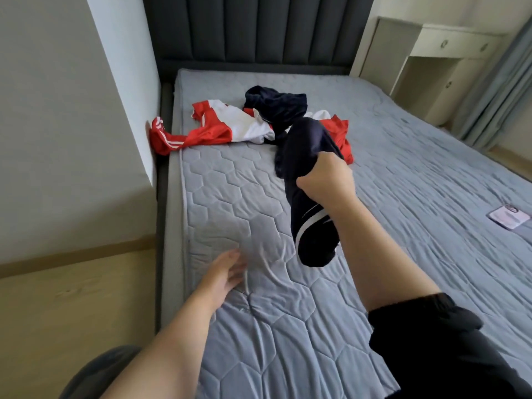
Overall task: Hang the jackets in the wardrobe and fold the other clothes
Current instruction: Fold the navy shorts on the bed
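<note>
Bed (403, 156), grey quilted cover, fills most of the view; dark padded headboard (253, 27) at far end. White drawer unit (449, 47) and curtain (495, 90) to the right. Small pale booklet (508, 216) lies on the bed's right side.

Right hand (328, 180) raised over mid-bed, fingers curled tight round navy trousers (305, 156). Left hand (227, 269) low near the bed's left edge, fingers straight, holding nothing; blurred, contact with cover unclear.

Trousers: one end dangles below the fist, white stripes showing; the other end is heaped on a red and white jacket (230, 128), whose sleeve trails off the bed's left edge.
</note>
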`<action>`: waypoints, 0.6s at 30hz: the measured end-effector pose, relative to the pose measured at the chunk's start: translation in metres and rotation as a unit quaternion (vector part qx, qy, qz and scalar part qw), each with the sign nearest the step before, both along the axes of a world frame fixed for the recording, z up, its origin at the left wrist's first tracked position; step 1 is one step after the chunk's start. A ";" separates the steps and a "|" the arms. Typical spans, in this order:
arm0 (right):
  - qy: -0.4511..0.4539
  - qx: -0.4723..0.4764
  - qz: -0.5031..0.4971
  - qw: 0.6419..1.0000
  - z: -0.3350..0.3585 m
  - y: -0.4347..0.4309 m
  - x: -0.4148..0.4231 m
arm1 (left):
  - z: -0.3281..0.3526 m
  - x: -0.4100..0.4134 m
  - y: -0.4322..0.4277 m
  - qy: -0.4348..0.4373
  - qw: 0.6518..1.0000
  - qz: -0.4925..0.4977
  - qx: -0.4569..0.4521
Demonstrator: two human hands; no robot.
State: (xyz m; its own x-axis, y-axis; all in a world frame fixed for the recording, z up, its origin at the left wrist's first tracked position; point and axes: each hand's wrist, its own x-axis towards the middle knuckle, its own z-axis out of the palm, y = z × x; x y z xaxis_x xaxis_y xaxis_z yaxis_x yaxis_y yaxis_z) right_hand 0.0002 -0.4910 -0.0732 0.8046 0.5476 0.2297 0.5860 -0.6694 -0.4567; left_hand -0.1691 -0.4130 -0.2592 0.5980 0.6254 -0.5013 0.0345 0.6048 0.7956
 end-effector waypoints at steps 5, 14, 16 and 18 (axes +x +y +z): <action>-0.023 -0.136 0.138 0.981 -0.056 0.025 -0.067 | 0.004 -0.010 0.016 -0.093 0.986 0.022 -0.137; 0.198 -0.057 0.042 0.978 -0.157 -0.013 -0.019 | -0.015 -0.010 0.009 0.214 0.969 0.045 0.111; 0.243 -0.028 -0.022 0.969 -0.169 -0.028 -0.003 | -0.016 -0.009 0.013 0.219 0.970 0.048 0.093; 0.362 0.009 -0.069 0.930 -0.182 -0.039 0.003 | -0.014 -0.012 0.018 0.226 0.971 0.024 0.076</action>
State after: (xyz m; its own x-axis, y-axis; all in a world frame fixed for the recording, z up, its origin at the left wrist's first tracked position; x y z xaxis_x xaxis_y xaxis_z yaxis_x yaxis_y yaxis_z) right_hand 0.0033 -0.5299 -0.2557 0.8142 0.4291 -0.3910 0.0297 -0.7035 -0.7101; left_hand -0.1811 -0.3949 -0.2732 0.3062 0.7345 -0.6057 0.3751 0.4917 0.7859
